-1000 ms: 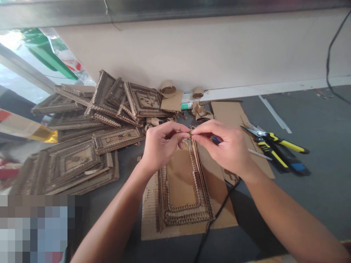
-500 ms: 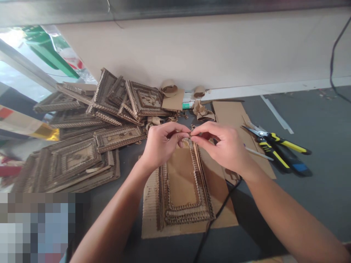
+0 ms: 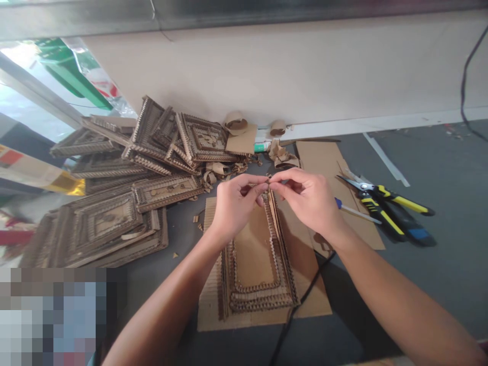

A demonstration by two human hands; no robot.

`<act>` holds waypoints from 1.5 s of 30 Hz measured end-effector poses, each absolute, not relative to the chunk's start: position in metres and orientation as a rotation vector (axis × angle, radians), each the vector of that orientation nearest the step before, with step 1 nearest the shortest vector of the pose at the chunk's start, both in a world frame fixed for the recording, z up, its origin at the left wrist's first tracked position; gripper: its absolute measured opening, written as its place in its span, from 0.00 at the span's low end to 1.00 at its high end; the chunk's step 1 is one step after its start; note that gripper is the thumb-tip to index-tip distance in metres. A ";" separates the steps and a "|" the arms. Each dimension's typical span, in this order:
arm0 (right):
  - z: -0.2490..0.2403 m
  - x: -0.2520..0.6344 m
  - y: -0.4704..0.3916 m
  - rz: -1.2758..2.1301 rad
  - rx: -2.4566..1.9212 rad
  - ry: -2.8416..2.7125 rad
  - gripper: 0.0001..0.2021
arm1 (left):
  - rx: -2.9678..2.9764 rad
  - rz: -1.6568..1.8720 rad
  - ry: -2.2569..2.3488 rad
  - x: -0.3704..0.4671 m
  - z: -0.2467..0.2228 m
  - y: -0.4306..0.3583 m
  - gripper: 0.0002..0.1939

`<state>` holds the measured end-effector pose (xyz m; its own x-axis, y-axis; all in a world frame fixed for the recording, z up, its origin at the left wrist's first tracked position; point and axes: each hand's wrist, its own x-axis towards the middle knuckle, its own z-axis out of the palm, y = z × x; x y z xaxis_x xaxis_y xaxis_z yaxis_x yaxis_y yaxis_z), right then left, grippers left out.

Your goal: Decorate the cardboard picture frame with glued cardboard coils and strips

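My left hand (image 3: 240, 201) and my right hand (image 3: 305, 195) meet fingertip to fingertip, both closed in a pinch. Between them is a small brown cardboard strip (image 3: 269, 180), mostly hidden by the fingers. Just under the hands lies a rectangular cardboard frame (image 3: 263, 296), built up from layered corrugated strips around a flat brown centre. Its far end is partly covered by my hands. The frame rests on a larger cardboard sheet (image 3: 312, 302), and a black cord (image 3: 310, 284) runs past its right edge.
Finished-looking corrugated frames (image 3: 110, 218) are piled at the left. Paper rolls (image 3: 235, 123), crumpled paper (image 3: 281, 154) and a green-and-white glue stick (image 3: 262, 147) lie at the back. Yellow-and-black snips (image 3: 385, 203) and a blue-ended white stick (image 3: 358, 212) are at the right.
Both hands have shifted slightly to the right, the left one more, still pinching the small cardboard strip. The frame beneath has stayed in place.
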<state>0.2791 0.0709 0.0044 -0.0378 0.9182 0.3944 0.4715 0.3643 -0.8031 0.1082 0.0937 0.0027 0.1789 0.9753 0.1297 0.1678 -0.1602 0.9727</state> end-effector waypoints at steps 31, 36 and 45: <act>0.021 0.284 0.063 0.977 -0.976 -1.568 0.13 | 1.756 0.877 0.726 0.077 0.034 0.101 0.13; 0.027 0.286 0.061 1.016 -0.909 -1.740 0.11 | 1.813 0.704 0.588 0.072 0.040 0.104 0.13; 0.034 0.289 0.062 0.919 -0.830 -1.859 0.08 | 1.511 0.599 0.614 0.073 0.039 0.101 0.03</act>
